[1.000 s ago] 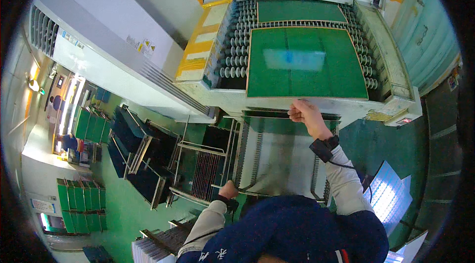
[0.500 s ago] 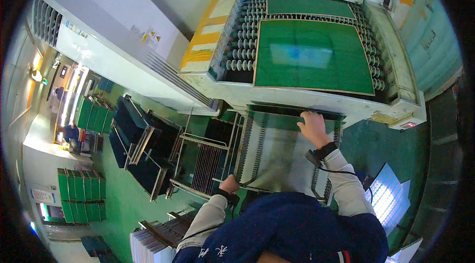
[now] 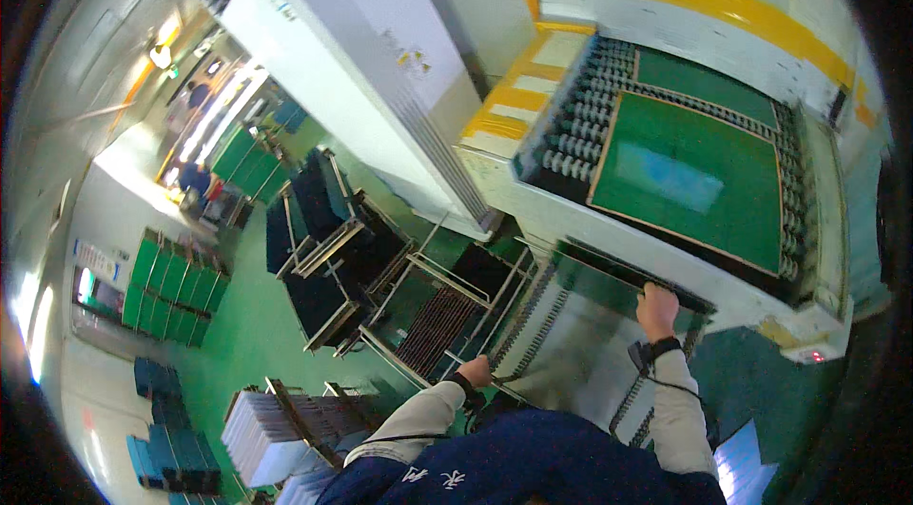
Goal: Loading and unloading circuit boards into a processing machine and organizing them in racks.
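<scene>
In front of me stands a slotted rack (image 3: 571, 353) with toothed side rails and a grey, shiny sheet-like surface between them. At its near left corner my left hand (image 3: 474, 372) is closed round the metal frame. My right hand (image 3: 658, 313) has its fingers curled over the rack's far right part; the fingertips are partly hidden. Just beyond the rack, a roller conveyor (image 3: 571, 139) carries a large green panel (image 3: 689, 182), with a second green panel (image 3: 704, 87) behind it.
An empty wire rack cart (image 3: 437, 324) stands left of my rack, beside dark carts (image 3: 323, 248). Pale panels (image 3: 285, 434) stand stacked at lower left. Green panel stacks (image 3: 171, 291) are farther left. A tall white cabinet (image 3: 380, 77) adjoins the conveyor. Shiny sheets (image 3: 747, 467) lie at lower right.
My view has swung left, so the conveyor and rack sit farther right and tilted. The fingers of my right hand, spread before, are now curled in. My left hand stays at the rack's near corner.
</scene>
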A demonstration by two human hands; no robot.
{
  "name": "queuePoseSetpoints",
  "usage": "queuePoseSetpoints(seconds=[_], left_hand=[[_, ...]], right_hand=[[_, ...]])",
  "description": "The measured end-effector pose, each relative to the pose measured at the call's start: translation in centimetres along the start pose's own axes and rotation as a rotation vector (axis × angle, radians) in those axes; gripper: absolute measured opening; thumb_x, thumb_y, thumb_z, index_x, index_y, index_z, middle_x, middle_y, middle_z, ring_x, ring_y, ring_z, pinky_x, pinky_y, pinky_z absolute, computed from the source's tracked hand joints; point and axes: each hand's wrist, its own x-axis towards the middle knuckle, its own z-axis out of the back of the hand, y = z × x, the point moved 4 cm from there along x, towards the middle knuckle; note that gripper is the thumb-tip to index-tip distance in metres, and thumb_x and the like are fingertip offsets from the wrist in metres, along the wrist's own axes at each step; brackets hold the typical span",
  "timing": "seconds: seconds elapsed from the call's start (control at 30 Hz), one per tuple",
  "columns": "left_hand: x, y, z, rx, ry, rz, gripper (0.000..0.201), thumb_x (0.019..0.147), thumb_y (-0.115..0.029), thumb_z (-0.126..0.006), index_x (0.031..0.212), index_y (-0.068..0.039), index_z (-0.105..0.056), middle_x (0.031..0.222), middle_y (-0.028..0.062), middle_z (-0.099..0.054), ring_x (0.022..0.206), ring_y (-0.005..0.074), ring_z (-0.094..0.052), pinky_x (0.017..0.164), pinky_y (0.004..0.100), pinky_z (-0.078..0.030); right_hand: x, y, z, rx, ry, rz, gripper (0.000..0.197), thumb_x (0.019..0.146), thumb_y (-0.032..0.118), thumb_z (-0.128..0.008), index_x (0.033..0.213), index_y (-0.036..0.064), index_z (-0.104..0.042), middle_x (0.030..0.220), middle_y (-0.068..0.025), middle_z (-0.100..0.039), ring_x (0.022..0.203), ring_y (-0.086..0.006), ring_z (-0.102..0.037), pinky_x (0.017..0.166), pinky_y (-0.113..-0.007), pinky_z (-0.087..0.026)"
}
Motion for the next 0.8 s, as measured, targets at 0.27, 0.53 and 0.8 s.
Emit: queuePoseSetpoints(seconds=[0.27,0.53,0.8], left_hand=[[-1.2,-3.3,2.5,-0.039,-0.018,0.121,0.030,0.075,-0.016,-0.061,0.092,0.002,-0.045,0.077,0.0195,-0.060,0.071,0.0344,-0.062,0.055,0.0450,-0.047],[-3.1,-5.6,4.6,-0.068,-0.010,0.092,0.029,0.075,-0.015,-0.058,0.095,0.005,-0.051,0.087,0.0223,-0.062,0.084,0.0324,-0.064,0.064,0.0449,-0.051],[-2.0,-4.8,3.1,0.148,0.013,0.041,0.030,0.078,-0.013,-0.056,0.101,0.006,-0.050,0.090,0.0214,-0.063,0.088,0.0339,-0.064,0.070,0.0432,-0.052]], right_hand=[[-0.2,-1.2,-1.5,-0.063,-0.086,0.000,0.020,0.069,0.019,-0.071,0.072,0.0065,-0.055,0.071,-0.0132,-0.060,0.074,-0.0323,-0.060,0.067,-0.043,-0.043],[-0.4,-1.5,-1.7,-0.120,-0.081,-0.028,0.020,0.069,0.019,-0.071,0.075,0.0064,-0.057,0.073,-0.0134,-0.062,0.076,-0.0316,-0.061,0.070,-0.042,-0.044],[-0.4,-0.3,-0.7,-0.125,-0.076,-0.027,0.021,0.069,0.018,-0.072,0.078,0.0053,-0.058,0.077,-0.0139,-0.063,0.077,-0.0317,-0.061,0.072,-0.043,-0.044]])
